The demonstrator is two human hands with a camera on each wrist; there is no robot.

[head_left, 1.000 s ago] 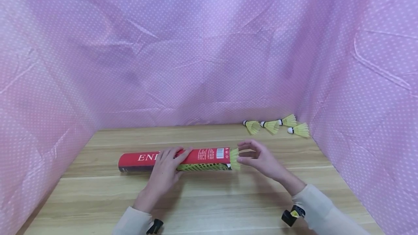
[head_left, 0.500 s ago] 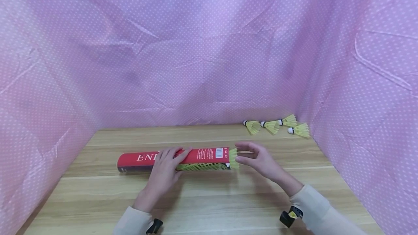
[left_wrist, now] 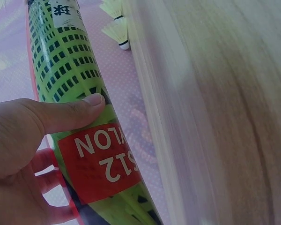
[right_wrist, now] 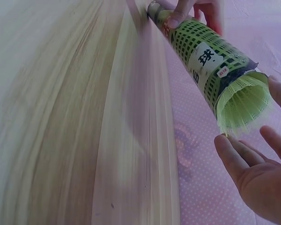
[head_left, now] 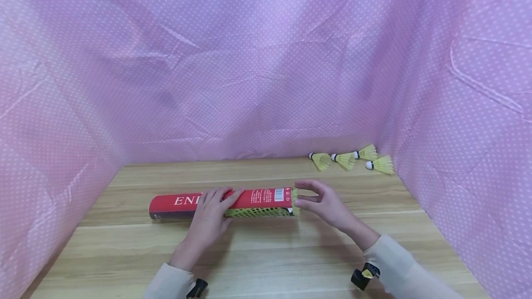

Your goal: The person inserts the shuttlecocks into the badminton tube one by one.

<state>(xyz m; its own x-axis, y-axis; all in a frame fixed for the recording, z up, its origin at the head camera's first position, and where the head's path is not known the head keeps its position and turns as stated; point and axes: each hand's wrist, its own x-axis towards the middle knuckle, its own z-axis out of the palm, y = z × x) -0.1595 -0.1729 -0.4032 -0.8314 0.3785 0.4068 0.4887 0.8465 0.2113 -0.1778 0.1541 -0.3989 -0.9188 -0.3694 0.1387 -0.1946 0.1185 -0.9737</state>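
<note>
My left hand (head_left: 211,216) grips the middle of a red shuttlecock tube (head_left: 257,197) lying lengthwise, its thumb (left_wrist: 79,112) across the clear panel in the left wrist view. Several yellow-green shuttlecocks show through that panel. At the right end, the pale skirt of a shuttlecock (right_wrist: 243,103) sticks slightly out of the tube's mouth; its cork is hidden inside. Just beyond it is my right hand (head_left: 326,204), with spread, slightly bent fingers. In the right wrist view the thumb and a finger are at opposite edges of the skirt.
Several loose yellow shuttlecocks (head_left: 380,164) with white corks lie at the back right of the wooden table (head_left: 266,262). Pink dotted cloth (head_left: 257,82) stands around the back and sides.
My right hand has moved left, and the shuttlecock's skirt has slid further into the tube. The left hand and the tube have barely moved.
</note>
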